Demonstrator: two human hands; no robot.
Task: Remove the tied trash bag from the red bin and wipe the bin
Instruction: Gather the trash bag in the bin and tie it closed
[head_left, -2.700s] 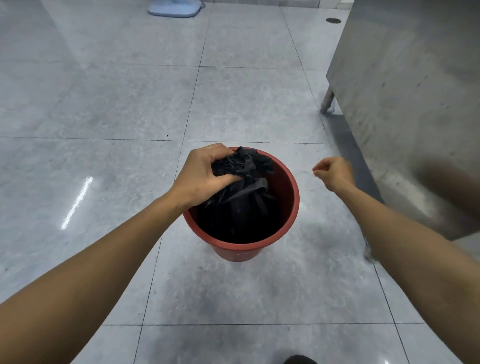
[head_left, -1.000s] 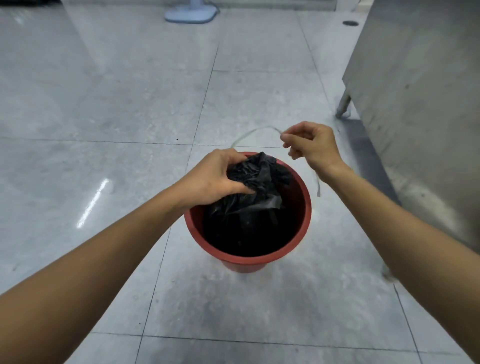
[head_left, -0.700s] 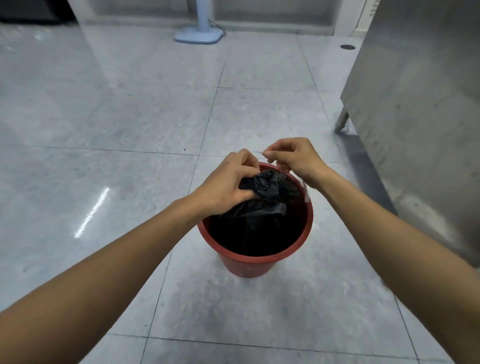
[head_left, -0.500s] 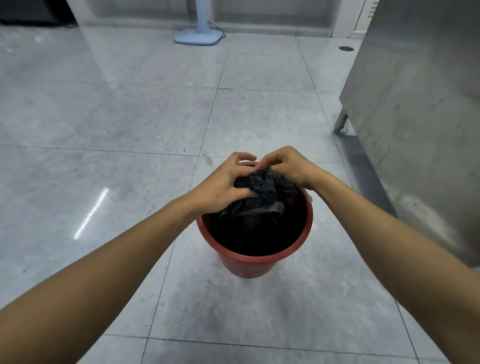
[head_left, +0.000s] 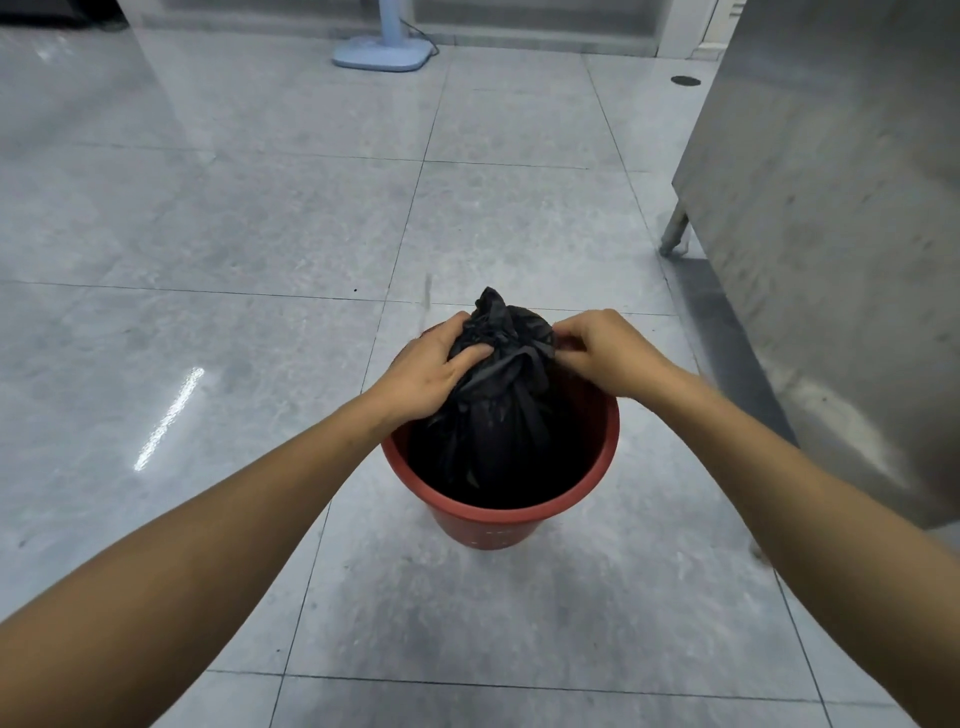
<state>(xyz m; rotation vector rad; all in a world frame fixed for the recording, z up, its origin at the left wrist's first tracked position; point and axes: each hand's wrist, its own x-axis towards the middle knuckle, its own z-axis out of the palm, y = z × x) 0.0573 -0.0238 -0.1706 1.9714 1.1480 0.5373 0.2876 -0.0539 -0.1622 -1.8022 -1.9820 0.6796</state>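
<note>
Black trash bag (head_left: 498, 415) sits inside red bin (head_left: 498, 525), gathered neck sticking up above rim. Left hand (head_left: 431, 371) grips neck from left side, fingers curled round bunched plastic; right hand (head_left: 602, 348) pinches neck from right — both touching bag. Bin stands upright on grey tiled floor (head_left: 260, 234), near steel cabinet (head_left: 831, 234). Blue fan base (head_left: 383, 52) far behind.

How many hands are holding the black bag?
2. The left hand grips the neck of the bag on its left side; the right hand pinches it on the right, above the red bin.
</note>
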